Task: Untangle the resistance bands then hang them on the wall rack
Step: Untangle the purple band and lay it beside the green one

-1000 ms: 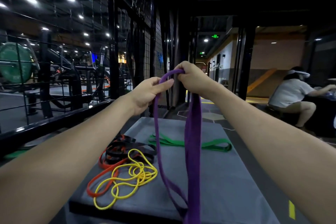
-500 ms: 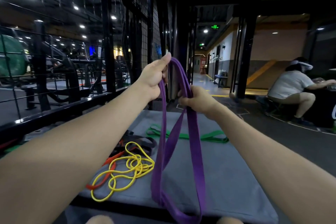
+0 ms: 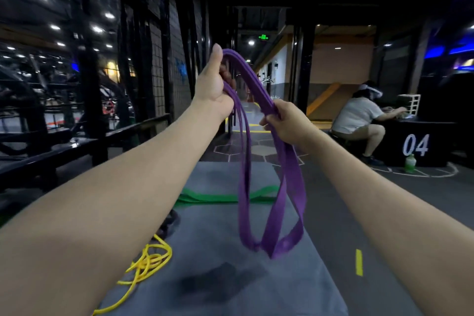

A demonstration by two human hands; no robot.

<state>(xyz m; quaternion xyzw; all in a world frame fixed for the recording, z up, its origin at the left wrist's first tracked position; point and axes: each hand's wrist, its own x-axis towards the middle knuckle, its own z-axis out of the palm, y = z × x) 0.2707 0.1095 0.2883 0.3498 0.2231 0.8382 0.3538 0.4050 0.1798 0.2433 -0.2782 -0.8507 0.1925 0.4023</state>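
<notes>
While both hands grip it, the purple band (image 3: 272,202) hangs looped above the grey mat (image 3: 225,259).
Left hand (image 3: 211,84) and right hand (image 3: 284,120) curl round it; left forearm covers part of the yellow band (image 3: 148,264), green band (image 3: 218,197) beyond.

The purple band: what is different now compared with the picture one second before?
The hands came apart. The left hand rose, gripping the top of the purple band; the right hand slid down its right side. The band's bottom lifted and now hangs clear above the grey mat. Both hands kept their grip. The green band and yellow band stayed on the mat.
</notes>
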